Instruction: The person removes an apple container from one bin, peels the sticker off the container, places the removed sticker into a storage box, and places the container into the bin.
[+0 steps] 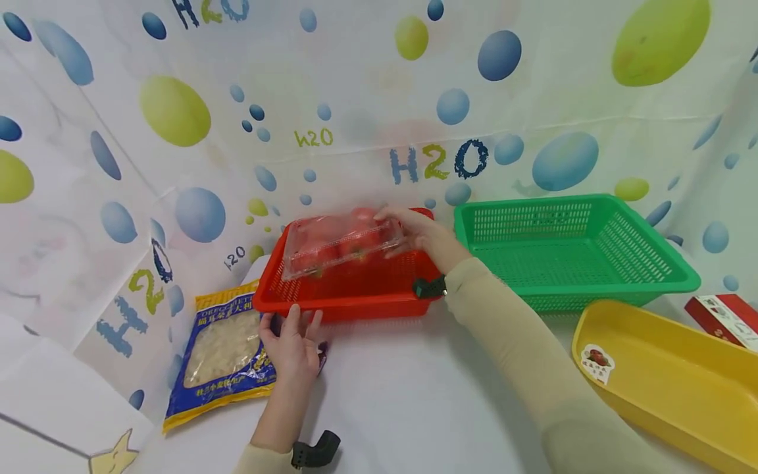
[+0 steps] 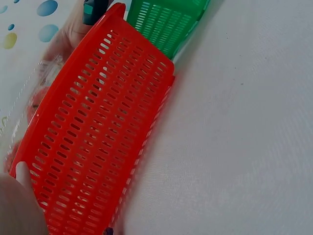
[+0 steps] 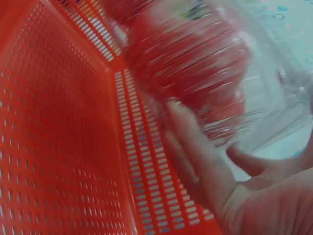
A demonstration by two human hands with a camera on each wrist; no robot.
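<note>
My right hand grips the right end of a clear plastic pack of tomatoes, tilted above the red basket. In the right wrist view, fingers press against the film-like plastic, and the red tomatoes look blurred. At the basket's front left, my left hand reaches up with its fingertips at the rim. The left wrist view shows one finger against the basket's edge. A dark wrapped item lies partly hidden beneath this hand.
A blue and yellow pasta bag lies left of the red basket. To the right stand a green basket and a yellow tray, with a red and white box beyond. A patterned curtain hangs behind.
</note>
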